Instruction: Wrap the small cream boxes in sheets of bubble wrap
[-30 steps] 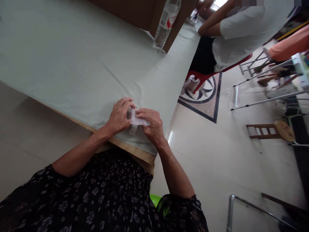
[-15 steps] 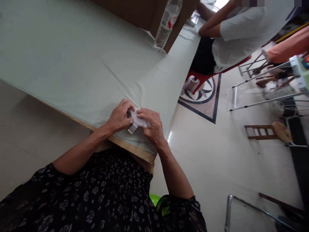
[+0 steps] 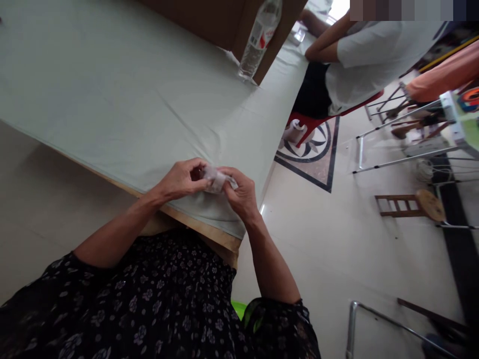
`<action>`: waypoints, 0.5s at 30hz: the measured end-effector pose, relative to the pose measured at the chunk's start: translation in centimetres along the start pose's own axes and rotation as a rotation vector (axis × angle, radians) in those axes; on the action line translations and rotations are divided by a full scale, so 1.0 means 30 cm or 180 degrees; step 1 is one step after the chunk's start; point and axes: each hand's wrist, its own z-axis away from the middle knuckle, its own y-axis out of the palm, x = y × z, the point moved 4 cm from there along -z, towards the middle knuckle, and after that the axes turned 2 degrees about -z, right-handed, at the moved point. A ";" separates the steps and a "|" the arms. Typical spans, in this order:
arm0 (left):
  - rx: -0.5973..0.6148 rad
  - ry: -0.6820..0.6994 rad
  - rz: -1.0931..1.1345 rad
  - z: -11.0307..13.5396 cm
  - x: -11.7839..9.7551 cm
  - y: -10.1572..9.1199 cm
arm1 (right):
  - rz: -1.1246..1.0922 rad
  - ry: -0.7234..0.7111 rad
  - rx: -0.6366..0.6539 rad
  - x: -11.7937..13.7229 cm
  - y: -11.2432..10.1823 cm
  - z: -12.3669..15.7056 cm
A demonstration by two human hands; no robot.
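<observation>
In the head view, both hands are meeting over the table, close to its front edge and near the corner on the person's right, and they are working on a small translucent plastic piece that is sitting between them. The left hand is curling thumb and forefinger into a loose ring, its tips pinching the piece's left end. The right hand is pinching the other end between thumb and fingers, and a pale bit is poking out beside the thumb. The piece is looking blurred, so I can't tell its exact shape, nor whether it is touching the pale cloth below. Farther back, a clear plastic bottle with a red-and-white label is standing against a brown cardboard box. Beyond the table's right side, another person in a white shirt is sitting on a red seat, and a round-topped wooden stool is showing well apart on the right.
</observation>
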 end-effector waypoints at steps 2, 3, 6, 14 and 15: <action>0.0028 -0.0316 0.0098 -0.002 -0.006 -0.004 | -0.0248 0.0367 0.0187 -0.005 0.001 -0.019; 0.0010 -0.0431 0.0083 -0.002 -0.009 -0.008 | -0.0336 0.0507 0.0301 -0.008 0.003 -0.025; -0.0025 -0.0643 -0.0240 -0.004 -0.012 -0.018 | -0.0478 0.0641 0.0558 -0.015 0.015 -0.023; -0.0130 -0.0241 -0.0325 -0.021 -0.010 -0.031 | -0.0375 0.0700 0.0562 -0.052 0.044 -0.019; 0.0024 -0.0268 0.0066 -0.021 -0.006 -0.024 | -0.0385 0.0711 0.0548 -0.055 0.046 -0.026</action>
